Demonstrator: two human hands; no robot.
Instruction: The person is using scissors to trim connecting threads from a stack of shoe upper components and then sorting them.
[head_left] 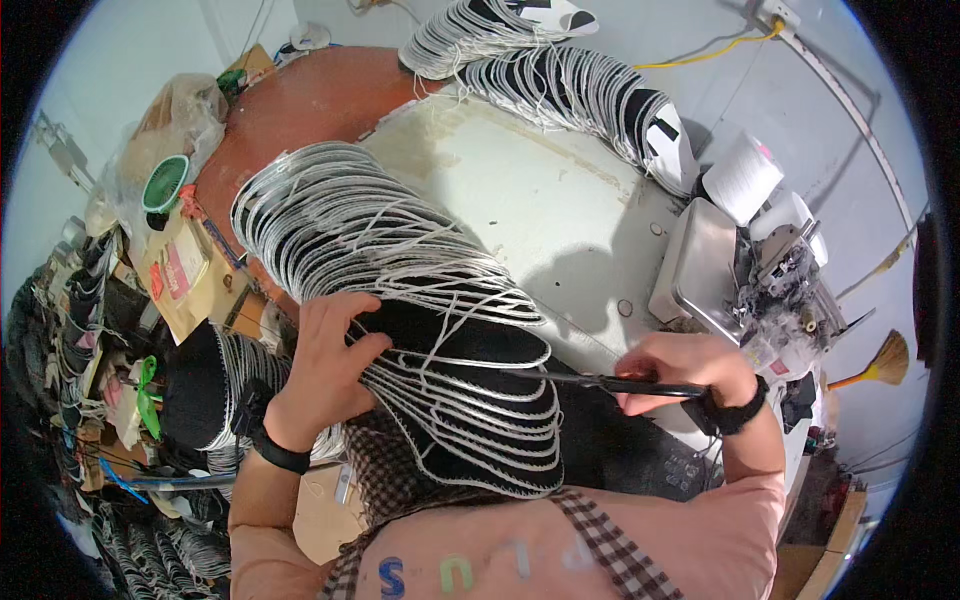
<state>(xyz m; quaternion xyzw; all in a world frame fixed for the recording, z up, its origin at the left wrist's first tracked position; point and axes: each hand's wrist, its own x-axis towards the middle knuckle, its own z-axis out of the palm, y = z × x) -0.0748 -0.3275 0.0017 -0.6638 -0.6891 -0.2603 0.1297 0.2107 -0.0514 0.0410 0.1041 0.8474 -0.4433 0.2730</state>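
A long overlapping row of black shoe insoles (440,330) with white stitched edges runs from the middle of the table to my lap, loose white threads trailing across it. My left hand (335,355) holds the left edge of the insoles, thumb and fingers bent around the upper ones. In my right hand (685,370) is a pair of dark scissors (590,381). Its blades point left and lie over the right end of an insole near the threads. Whether the blades are apart is hard to make out.
Two more rows of insoles (570,90) lie at the table's far edge. On the right stand a metal tray (695,265), a white thread cone (743,178) and a dusty machine (785,270). Left are a green basket (165,184), cardboard (190,280) and another insole stack (200,385).
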